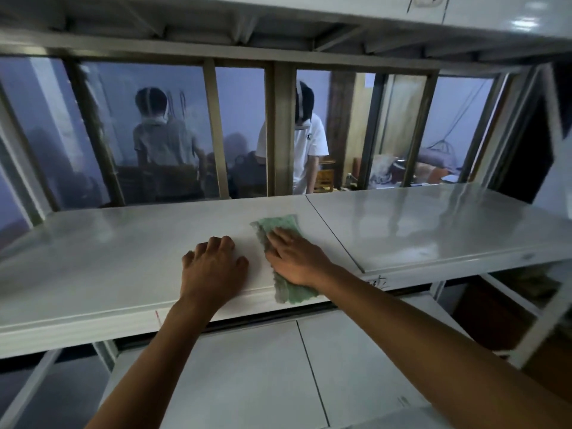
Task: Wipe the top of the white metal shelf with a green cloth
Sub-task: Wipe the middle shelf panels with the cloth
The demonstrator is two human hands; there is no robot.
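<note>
Right hand (295, 257) flat on green cloth (280, 226)

- We see a window frame (280, 131) with upright bars behind the work area.
- Through the glass, we see a person in a white shirt (305, 144) standing bent forward.
- Left of them, we see a second person (161, 137), blurred by the pane.
- Far right, we see cluttered cushions and bags (402, 170).

Two people (306, 140) stand behind glass windows (241, 131).
</note>
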